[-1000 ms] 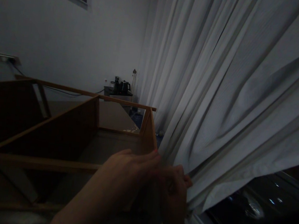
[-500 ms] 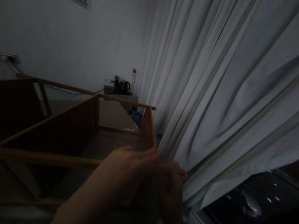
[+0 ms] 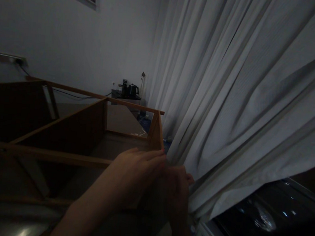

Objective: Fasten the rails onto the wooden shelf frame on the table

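Note:
A wooden shelf unit (image 3: 68, 157), made of rails with dark panels, lies on its side before me. Over its near right corner is my left hand (image 3: 139, 168), fingers pressed together and bent down at the tips, closed on the wood there. My right hand (image 3: 177, 189) is just beside it, close to the left fingertips, with its fingers curled. It is dim and slightly blurred, and whatever it pinches at the corner is hidden. The corner itself is covered by both hands.
A long white curtain (image 3: 216, 101) hangs close on the right, with a dark shiny surface (image 3: 262, 211) below its hem. A black kettle (image 3: 132, 90) stands on a small cabinet at the back. A cable runs from a wall socket (image 3: 10, 59) behind the shelf unit.
The view has shifted slightly, so the near rail appears higher. My right hand has turned a little, its fingers still curled at the corner; my left hand stays over it.

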The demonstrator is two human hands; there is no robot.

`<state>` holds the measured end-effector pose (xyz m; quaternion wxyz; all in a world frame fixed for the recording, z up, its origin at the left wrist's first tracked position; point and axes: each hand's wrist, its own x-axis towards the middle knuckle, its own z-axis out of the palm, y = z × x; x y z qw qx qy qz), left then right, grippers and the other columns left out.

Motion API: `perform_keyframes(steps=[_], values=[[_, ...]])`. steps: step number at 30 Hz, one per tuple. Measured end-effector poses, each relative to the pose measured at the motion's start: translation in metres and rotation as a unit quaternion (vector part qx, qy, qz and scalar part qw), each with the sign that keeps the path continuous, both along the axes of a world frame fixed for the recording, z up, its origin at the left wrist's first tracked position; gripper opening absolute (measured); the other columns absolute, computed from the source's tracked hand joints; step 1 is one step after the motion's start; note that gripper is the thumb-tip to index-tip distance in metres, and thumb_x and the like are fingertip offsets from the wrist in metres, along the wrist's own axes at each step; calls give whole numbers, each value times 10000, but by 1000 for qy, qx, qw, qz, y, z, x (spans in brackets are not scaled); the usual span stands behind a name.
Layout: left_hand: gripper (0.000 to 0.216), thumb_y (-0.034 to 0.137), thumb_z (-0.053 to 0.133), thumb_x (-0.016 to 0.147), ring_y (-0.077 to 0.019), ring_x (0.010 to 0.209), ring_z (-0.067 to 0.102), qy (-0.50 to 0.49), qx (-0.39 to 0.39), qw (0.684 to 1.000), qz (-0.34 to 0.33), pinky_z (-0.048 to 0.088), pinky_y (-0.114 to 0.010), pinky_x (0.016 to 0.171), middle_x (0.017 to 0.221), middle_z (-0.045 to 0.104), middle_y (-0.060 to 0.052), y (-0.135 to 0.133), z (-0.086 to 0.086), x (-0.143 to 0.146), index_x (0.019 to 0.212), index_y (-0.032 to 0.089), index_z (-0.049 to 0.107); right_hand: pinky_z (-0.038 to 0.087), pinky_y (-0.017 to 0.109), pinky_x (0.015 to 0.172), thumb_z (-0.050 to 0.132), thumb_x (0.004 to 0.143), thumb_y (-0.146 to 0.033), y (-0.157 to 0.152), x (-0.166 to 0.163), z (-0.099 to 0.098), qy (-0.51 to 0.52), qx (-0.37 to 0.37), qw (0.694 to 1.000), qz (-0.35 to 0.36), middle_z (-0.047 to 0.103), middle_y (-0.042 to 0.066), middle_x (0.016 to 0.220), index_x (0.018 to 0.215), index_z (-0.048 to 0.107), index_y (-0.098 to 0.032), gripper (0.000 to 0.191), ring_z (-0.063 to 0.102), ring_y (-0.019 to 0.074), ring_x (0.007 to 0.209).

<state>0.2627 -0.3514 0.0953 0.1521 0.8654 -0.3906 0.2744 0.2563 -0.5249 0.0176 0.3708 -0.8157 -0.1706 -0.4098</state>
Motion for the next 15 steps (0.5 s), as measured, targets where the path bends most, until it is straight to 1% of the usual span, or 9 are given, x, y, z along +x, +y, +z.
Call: perform_keyframes(steps=[2,3,4,6,7,8,11,13,15], values=[[265,187,453,1000,-199,949,750,-3,2,1000,-4,606,-325,775,1226,725,-44,0,1,0,1159,214,663,347,336,750,402,1007,-448,-2,0,-5,20,33,999,-4,626,-23,774,897,613,-235,319,568,153,727],[264,193,452,1003,-197,950,748,-4,1,1000,-5,602,-326,779,1230,724,-42,0,1,0,1162,218,661,362,342,770,429,992,-458,-3,0,-9,31,62,998,-4,631,-18,816,992,600,-238,279,579,159,752],[260,203,454,1006,-195,952,747,-6,-2,1000,-4,597,-328,787,1232,723,-39,0,2,-1,1164,222,660,382,347,785,473,969,-469,-5,0,-13,44,99,994,-3,627,-13,860,1102,561,-241,279,587,166,782],[248,235,463,1011,-199,973,741,-12,-9,1000,-3,585,-337,804,1222,728,-37,-1,3,-2,1155,225,663,426,349,791,587,897,-479,-8,1,-22,66,171,983,-1,590,-9,922,1259,436,-250,455,587,176,833],[243,258,469,1012,-204,986,737,-13,-12,1000,-1,577,-345,816,1213,731,-36,-2,3,-3,1152,225,665,443,343,780,630,864,-469,-10,2,-26,74,202,977,0,561,-11,935,1282,393,-259,524,579,176,846],[243,284,475,1013,-209,995,733,-13,-13,1000,3,569,-356,826,1207,734,-35,-2,3,-3,1154,225,664,453,330,757,652,839,-460,-12,1,-30,71,230,971,-1,529,-16,933,1274,376,-270,549,566,172,844],[279,363,484,1010,-218,1014,715,-13,-8,1000,14,537,-389,866,1247,713,-33,-2,4,-5,1207,235,636,438,280,673,645,803,-419,-12,-5,-42,18,297,955,-16,452,-32,894,1202,399,-285,488,514,145,771],[306,398,486,1007,-218,1030,696,-18,-7,1000,18,509,-398,893,1295,686,-29,1,7,-5,1245,248,607,419,264,642,647,774,-377,-11,-14,-51,-14,317,948,-33,443,-29,902,1178,424,-285,471,481,131,726],[298,410,481,1007,-217,1052,672,-30,-10,999,24,481,-397,907,1305,674,-21,6,13,-6,1234,258,599,417,266,635,672,737,-329,-10,-22,-64,-20,309,949,-51,463,-12,944,1175,444,-279,497,476,127,717]])
